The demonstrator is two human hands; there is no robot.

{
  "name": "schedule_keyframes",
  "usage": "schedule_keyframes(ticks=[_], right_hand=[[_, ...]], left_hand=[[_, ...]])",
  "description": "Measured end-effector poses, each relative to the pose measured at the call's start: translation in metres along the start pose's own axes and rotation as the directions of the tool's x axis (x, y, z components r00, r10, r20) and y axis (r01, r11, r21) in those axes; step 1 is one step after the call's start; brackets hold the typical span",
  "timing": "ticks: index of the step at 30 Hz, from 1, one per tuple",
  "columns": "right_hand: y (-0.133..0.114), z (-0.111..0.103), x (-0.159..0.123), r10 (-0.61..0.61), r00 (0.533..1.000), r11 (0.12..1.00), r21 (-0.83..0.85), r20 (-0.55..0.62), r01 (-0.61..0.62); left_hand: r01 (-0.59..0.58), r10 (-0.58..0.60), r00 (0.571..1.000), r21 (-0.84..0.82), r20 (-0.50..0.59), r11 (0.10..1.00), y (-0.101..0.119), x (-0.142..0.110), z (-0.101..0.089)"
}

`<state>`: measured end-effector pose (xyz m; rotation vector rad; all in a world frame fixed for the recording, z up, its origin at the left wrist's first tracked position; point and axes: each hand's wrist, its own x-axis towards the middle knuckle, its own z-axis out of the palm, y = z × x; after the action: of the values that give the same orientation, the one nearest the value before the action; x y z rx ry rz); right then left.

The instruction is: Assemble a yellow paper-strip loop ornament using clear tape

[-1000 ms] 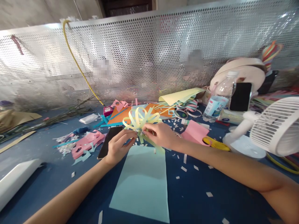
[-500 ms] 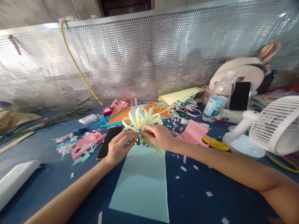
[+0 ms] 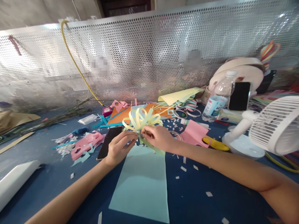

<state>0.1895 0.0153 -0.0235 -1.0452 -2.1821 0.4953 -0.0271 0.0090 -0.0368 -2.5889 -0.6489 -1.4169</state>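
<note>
A pale yellow paper flower (image 3: pixel 141 119) made of looped strips is held up just above the blue table (image 3: pixel 46 161). My left hand (image 3: pixel 119 146) pinches its base from the left, fingers closed. From the right, my right hand (image 3: pixel 158 137) pinches the same base where a green paper strip (image 3: pixel 153 147) hangs down. A light blue sheet of paper (image 3: pixel 142 182) lies flat on the table under both hands. A black phone (image 3: pixel 109 141) lies just left of my left hand.
Pink paper scraps (image 3: pixel 85 144) lie at the left, orange and yellow sheets (image 3: pixel 177 95) behind the flower. A water bottle (image 3: pixel 216 101), a second phone (image 3: pixel 239 96), a pink sheet (image 3: pixel 193 132), a yellow cutter (image 3: pixel 216 144) and a white fan (image 3: pixel 271 126) crowd the right. A perforated metal screen (image 3: pixel 149 56) closes the back.
Almost nothing has moved. Both hands stay pinched on the flower's base, with only slight finger shifts.
</note>
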Motion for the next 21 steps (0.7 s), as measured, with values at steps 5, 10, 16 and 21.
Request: schedule_keyframes(ticks=[5,10,16,21], right_hand=[[0.0002,0.0012,-0.0012,-0.026,1.000,0.997,-0.068,-0.008,0.026],[0.0008,0.0030,-0.0024,-0.066,0.998,0.986,-0.156,-0.022,0.062],[0.0017,0.0009,-0.0010,-0.067,0.997,0.976,-0.210,-0.025,0.061],[0.0026,-0.0029,0.0007,-0.049,0.998,0.983,-0.179,-0.033,0.042]], left_hand=[[-0.007,0.007,1.000,0.000,0.006,1.000,0.0012,0.0005,0.0002],[-0.023,0.023,1.000,0.012,0.015,1.000,0.0014,0.0000,0.0004],[-0.052,0.051,0.998,0.035,0.021,0.998,0.0001,-0.0020,0.0000],[-0.057,0.055,0.998,0.061,0.044,0.997,-0.0015,-0.0057,0.0011]])
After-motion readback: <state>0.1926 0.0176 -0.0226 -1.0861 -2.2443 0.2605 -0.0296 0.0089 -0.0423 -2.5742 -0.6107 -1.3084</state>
